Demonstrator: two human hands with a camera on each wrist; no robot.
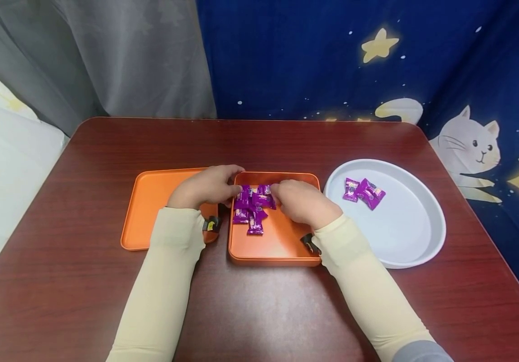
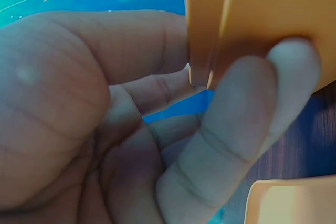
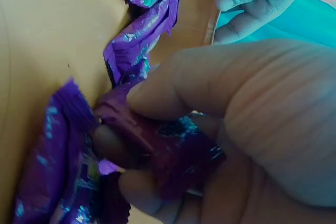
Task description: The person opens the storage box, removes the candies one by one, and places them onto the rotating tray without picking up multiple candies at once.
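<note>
Near the middle of the frame in the head view, we see an orange box (image 1: 282, 241) on a dark red-brown counter (image 1: 250, 311), with a pile of purple packets (image 1: 256, 201) gathered in its upper left part. Our left hand (image 1: 207, 186) grips the box's left wall, its fingers bent against the outside. Our right hand (image 1: 302, 201) is inside the box at the pile's right edge; the right wrist view shows its fingers drawn nearly together, pinching one wrapped packet (image 3: 184, 150). At the left of the frame, partly under our left hand and forearm, lies a shallow orange tray (image 1: 155, 196). At the right, we see a round white tray (image 1: 404, 226) with a small purple cluster (image 1: 370, 194) toward its upper left.
</note>
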